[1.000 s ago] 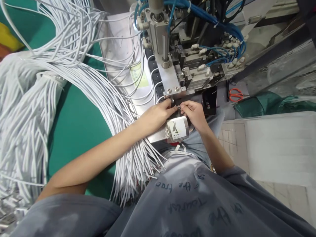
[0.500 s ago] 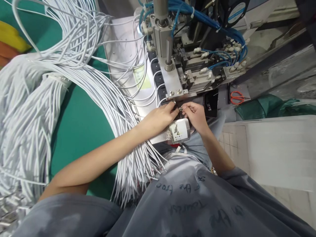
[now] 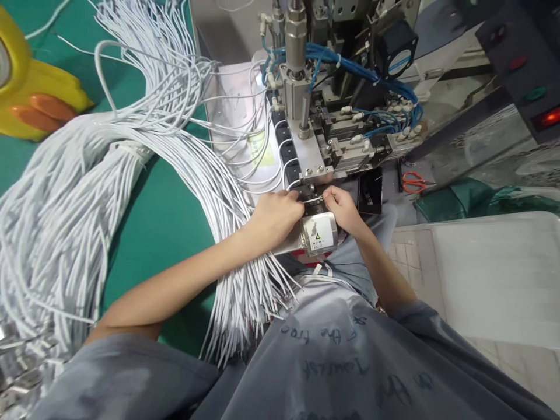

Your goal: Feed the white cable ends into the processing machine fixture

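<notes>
A short stretch of white cable (image 3: 312, 200) spans the gap between my two hands, just in front of the machine's metal press head (image 3: 311, 163). My left hand (image 3: 276, 218) is closed around the cable on the left side. On the right, my right hand (image 3: 342, 210) pinches the cable's end, where a small metallic piece shows; its details are too small to make out. Beside the hands, other white cables loop into a row of black blocks (image 3: 289, 154). A clear guard with a white label (image 3: 321, 233) sits just below my fingers.
A thick bundle of white cables (image 3: 192, 169) covers the green table (image 3: 131, 233) at left, near a yellow toy-like object (image 3: 39, 81). Orange-handled scissors (image 3: 413, 182) and a dark phone-like slab (image 3: 370, 191) lie right. A white bin (image 3: 494, 274) stands farther right.
My hands have drawn a little apart, and the cable between them now shows stretched sideways. The left hand has shifted slightly down and left. The camera view has turned leftward.
</notes>
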Demonstrator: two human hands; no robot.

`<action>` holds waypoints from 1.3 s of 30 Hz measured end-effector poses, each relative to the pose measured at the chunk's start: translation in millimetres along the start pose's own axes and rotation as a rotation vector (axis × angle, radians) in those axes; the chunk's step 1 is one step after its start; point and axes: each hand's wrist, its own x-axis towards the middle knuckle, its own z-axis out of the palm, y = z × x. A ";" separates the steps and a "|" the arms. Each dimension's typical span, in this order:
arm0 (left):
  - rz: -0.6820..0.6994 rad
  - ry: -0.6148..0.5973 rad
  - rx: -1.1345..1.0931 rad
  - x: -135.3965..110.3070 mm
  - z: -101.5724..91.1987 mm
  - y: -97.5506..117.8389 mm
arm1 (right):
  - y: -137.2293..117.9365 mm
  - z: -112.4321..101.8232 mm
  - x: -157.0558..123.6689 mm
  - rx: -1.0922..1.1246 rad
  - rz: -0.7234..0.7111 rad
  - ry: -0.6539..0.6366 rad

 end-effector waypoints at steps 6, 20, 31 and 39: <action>-0.006 0.024 -0.012 -1.6 3.7 -1.4 | 1.7 0.3 -1.5 0.074 0.097 0.110; -0.109 0.079 -0.064 -0.9 9.6 -11.4 | -18.4 7.4 -28.9 -0.043 -0.094 0.440; -0.483 0.453 0.052 -22.8 -48.1 -110.0 | -34.6 41.9 -49.5 -0.273 -0.338 0.382; -0.875 0.124 -0.294 -13.8 -81.3 -228.2 | -30.1 47.6 -47.7 -0.308 -0.412 0.421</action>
